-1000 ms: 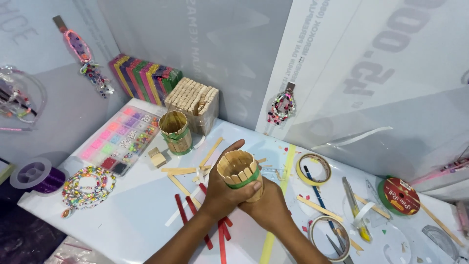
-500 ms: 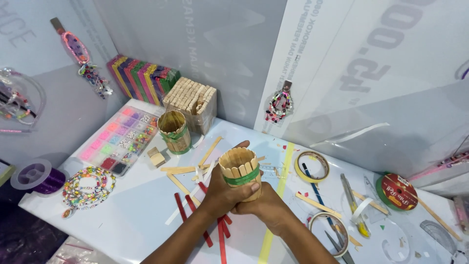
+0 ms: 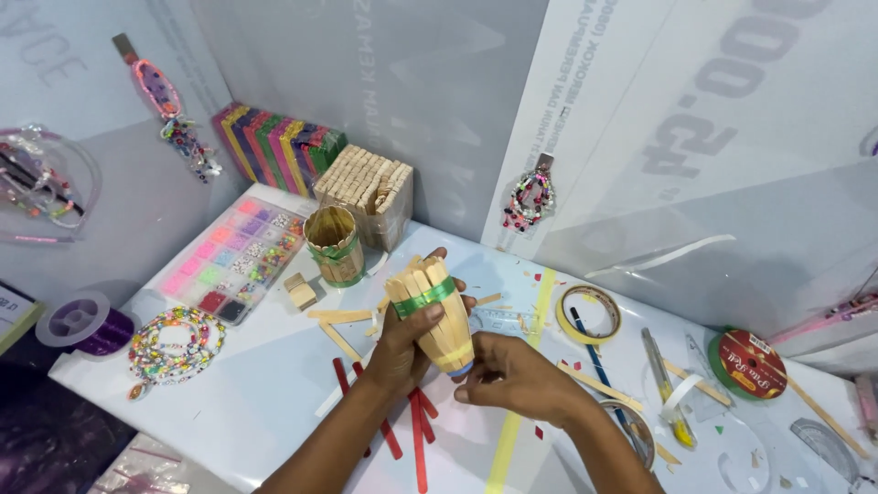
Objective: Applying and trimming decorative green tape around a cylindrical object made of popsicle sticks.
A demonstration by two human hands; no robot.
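Observation:
My left hand (image 3: 404, 340) grips a small cup made of wooden craft sticks (image 3: 437, 316) bound by a green band, lifted off the white table (image 3: 247, 402) and tilted, its open end toward the upper left. My right hand (image 3: 514, 377) touches the cup's lower end with its fingertips. A second, finished stick cup (image 3: 335, 245) with a green band stands upright on the table behind. Loose plain sticks (image 3: 340, 316) and red sticks (image 3: 416, 430) lie under my hands.
A bead organiser box (image 3: 233, 261) and a bead necklace (image 3: 176, 340) lie at left, a purple spool (image 3: 84, 323) at the edge. Stacks of coloured sticks (image 3: 274, 146) and plain sticks (image 3: 368, 187) stand at the back. Tape rolls (image 3: 588, 314), a red spool (image 3: 750, 363), and a knife (image 3: 663, 384) lie at right.
The cup has been raised and tilted from upright to lying slanted in my left hand. My right hand has shifted from the cup's side to its lower end.

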